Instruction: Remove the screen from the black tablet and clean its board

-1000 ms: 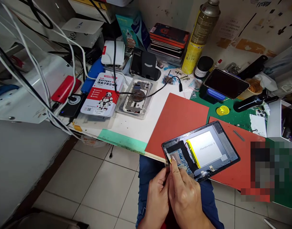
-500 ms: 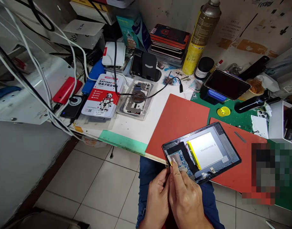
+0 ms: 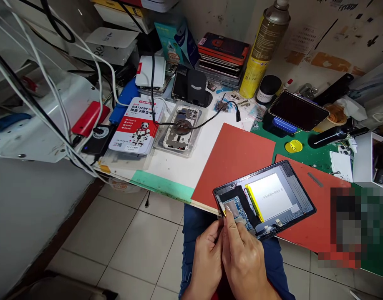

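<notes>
An opened tablet (image 3: pixel 291 200) lies tilted on the red mats, its near left corner over the table edge. Inside it show a silver battery (image 3: pixel 269 196) with a yellow strip and a blue circuit board (image 3: pixel 238 206) with a metal shield. My right hand (image 3: pixel 243 250) is closed at the board's left end, its index finger pressed down by the shield. Against it, my left hand (image 3: pixel 208 254) is closed at the tablet's near left edge. Something small and pale, with a yellowish tip, shows at the fingertips; what the fingers hold is mostly hidden.
A phone frame (image 3: pixel 182 127) in a plastic tray and a battery box (image 3: pixel 137 129) stand left, crossed by a black cable (image 3: pixel 200 125). Behind are stacked phones (image 3: pixel 222 52) and a yellow spray can (image 3: pixel 262 50). A phone (image 3: pixel 299 110), yellow cap (image 3: pixel 293 146) and metal strip (image 3: pixel 315 179) lie right.
</notes>
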Motion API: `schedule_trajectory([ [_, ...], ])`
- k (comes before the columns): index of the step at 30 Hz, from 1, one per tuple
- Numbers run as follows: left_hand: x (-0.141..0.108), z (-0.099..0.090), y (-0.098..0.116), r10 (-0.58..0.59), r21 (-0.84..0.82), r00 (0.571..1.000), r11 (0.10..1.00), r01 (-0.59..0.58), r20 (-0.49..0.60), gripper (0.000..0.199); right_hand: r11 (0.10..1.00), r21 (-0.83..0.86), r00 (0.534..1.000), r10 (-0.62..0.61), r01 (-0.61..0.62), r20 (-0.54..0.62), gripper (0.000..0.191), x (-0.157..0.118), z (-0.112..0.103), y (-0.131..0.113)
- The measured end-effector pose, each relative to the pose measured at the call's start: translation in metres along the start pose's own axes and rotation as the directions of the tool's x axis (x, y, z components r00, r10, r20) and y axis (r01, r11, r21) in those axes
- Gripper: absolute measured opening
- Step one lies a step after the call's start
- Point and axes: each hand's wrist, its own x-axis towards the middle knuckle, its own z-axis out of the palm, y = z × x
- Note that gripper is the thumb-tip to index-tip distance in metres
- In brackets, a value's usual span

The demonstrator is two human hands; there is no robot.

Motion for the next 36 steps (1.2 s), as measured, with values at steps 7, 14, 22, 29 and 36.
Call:
schedule_trajectory([
  [7,-0.001,0.003,0.007,0.009,-0.049,0.999,0.999,-0.011,-0.038,0.029,0.995,0.097,1.000,0.013,-0.015,0.024,0.041,-0.002,-0.009,0.003],
  [14,-0.001,0.002,0.008,-0.013,-0.040,0.999,0.999,0.011,-0.042,0.029,0.996,0.088,1.000,-0.005,0.003,0.029,0.033,0.004,-0.014,0.004],
  [22,-0.001,0.001,0.004,0.013,-0.032,1.000,0.999,-0.014,-0.018,0.030,0.989,0.144,0.998,0.014,-0.021,0.055,0.038,0.003,-0.013,0.008],
  [29,-0.001,0.002,0.008,0.010,-0.013,0.999,1.000,-0.010,-0.039,0.029,0.984,0.176,0.998,-0.016,0.004,0.068,0.043,0.001,-0.017,0.011],
  [36,-0.001,0.001,0.007,-0.004,-0.033,1.000,0.999,0.003,-0.030,0.033,0.994,0.104,0.997,0.038,-0.044,0.060,0.043,0.001,-0.007,0.005],
])
